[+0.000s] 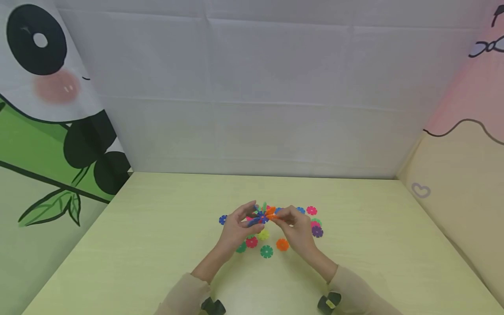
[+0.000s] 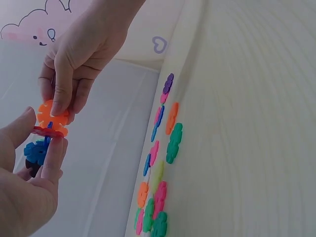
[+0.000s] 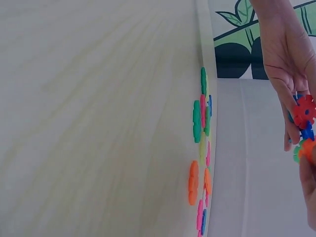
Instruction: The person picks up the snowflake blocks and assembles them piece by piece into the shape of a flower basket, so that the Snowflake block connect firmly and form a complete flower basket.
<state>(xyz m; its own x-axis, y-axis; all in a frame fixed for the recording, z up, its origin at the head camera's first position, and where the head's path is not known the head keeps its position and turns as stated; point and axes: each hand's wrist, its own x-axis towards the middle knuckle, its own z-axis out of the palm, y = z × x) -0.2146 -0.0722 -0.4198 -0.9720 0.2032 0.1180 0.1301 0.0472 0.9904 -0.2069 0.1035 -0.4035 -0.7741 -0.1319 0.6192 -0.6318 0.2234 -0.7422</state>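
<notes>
While both hands meet above the desk (image 1: 118,245) in the head view, the left hand (image 1: 232,230) grips a small cluster (image 1: 261,216) of joined, notched discs between thumb and fingers. The right hand (image 1: 298,227), its fingers pinched together, holds an orange disc (image 1: 271,211) at the cluster's right side. Loose discs lie on the desk around and below the hands, among them a dark green disc (image 1: 266,251) toward the wearer, a second orange disc (image 1: 282,244) near it, a yellow disc (image 1: 264,235) farther off, and a purple disc (image 1: 317,231) to the right of the right hand.

In the left wrist view, the held orange disc meets a red disc (image 2: 43,131) seen edge-on, with a blue disc (image 2: 34,152) below, against the left fingers; how deeply the orange disc is slotted cannot be told.

In the right wrist view, the red disc shows its face beside the left hand's fingers, and a light green piece (image 3: 296,153) shows at the held orange disc's edge. The right hand is partly cut off by the frame.
</notes>
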